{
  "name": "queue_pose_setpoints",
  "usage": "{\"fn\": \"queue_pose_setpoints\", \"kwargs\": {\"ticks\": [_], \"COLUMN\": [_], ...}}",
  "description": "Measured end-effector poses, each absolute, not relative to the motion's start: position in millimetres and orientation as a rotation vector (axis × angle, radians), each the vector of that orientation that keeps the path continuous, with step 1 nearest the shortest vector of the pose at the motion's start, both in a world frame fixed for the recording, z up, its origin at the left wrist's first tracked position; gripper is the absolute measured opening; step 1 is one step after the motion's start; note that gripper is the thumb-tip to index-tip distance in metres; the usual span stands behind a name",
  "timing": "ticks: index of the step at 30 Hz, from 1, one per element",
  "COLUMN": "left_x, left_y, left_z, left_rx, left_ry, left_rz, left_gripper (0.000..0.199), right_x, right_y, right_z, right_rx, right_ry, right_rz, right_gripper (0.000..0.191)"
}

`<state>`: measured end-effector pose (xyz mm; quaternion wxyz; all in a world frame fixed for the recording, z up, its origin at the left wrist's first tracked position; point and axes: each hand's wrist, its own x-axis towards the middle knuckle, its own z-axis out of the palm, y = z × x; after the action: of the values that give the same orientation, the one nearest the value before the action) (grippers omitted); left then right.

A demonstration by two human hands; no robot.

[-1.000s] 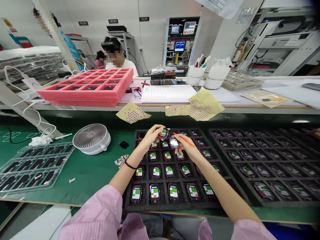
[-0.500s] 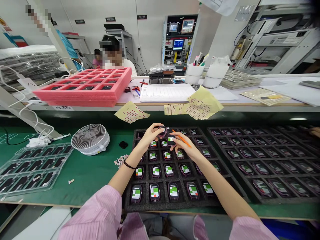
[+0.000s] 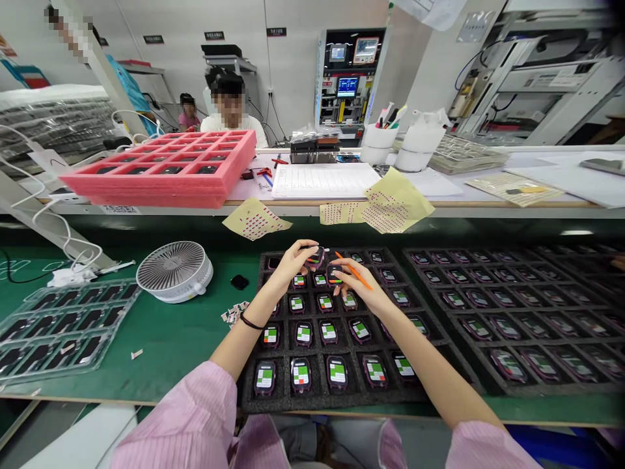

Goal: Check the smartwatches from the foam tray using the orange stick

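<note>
My left hand (image 3: 299, 262) grips a smartwatch (image 3: 316, 256) in a dark purple case, just over the far rows of a black foam tray (image 3: 312, 402). Close beside it, my right hand (image 3: 360, 281) has its fingers on a second smartwatch (image 3: 334, 273) with a lit screen. An orange pen-like stick (image 3: 355, 271) is also tucked in that hand, slanting across the fingers. Under both hands, watches lie face up in the tray's compartments, many showing green and white blocks, some with red or orange. My right hand and forearm hide some compartments.
A second foam tray of watches (image 3: 505, 327) adjoins on the right. Left are a white fan (image 3: 174, 270), a small black piece (image 3: 239, 282), paper scraps (image 3: 234, 314) and a clear plastic tray (image 3: 63, 326). A shelf edge (image 3: 303, 207) with pink foam trays (image 3: 146, 189) crosses behind; a person sits beyond.
The watch in my left hand showed a pale screen and now looks darker with some green, its fingers slightly shifted. My right hand barely moves. The view has drifted slightly.
</note>
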<state>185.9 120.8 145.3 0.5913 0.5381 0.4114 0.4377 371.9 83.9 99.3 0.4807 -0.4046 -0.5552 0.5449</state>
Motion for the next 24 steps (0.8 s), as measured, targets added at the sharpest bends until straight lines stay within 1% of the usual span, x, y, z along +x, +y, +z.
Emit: {"fn": "queue_pose_setpoints", "kwargs": {"ticks": [9, 12, 14, 16, 18, 21, 24], "left_x": [186, 185, 181, 175, 167, 154, 142], "left_y": [120, 120, 119, 116, 110, 98, 90], "left_z": [144, 144, 148, 156, 166, 177, 173], "left_rx": [1.252, 1.215, 1.226, 1.258, 1.252, 1.139, 1.002], "left_ry": [0.919, 0.892, 0.858, 0.794, 0.675, 0.434, 0.278], "left_rz": [1.009, 0.970, 0.948, 0.925, 0.887, 0.845, 0.975], "left_gripper": [0.023, 0.027, 0.033, 0.045, 0.058, 0.068, 0.079], "right_x": [370, 371, 370, 370, 369, 371, 377], "right_y": [84, 83, 81, 78, 75, 71, 76], "right_z": [101, 104, 106, 110, 114, 114, 107], "right_rx": [-0.991, -0.993, -0.987, -0.966, -0.930, -0.882, -0.825], "right_ry": [-1.293, -1.269, -1.252, -1.228, -1.195, -1.144, -1.099], "right_rz": [1.332, 1.337, 1.343, 1.365, 1.409, 1.511, 1.608], "right_gripper": [0.029, 0.029, 0.029, 0.029, 0.031, 0.036, 0.038]}}
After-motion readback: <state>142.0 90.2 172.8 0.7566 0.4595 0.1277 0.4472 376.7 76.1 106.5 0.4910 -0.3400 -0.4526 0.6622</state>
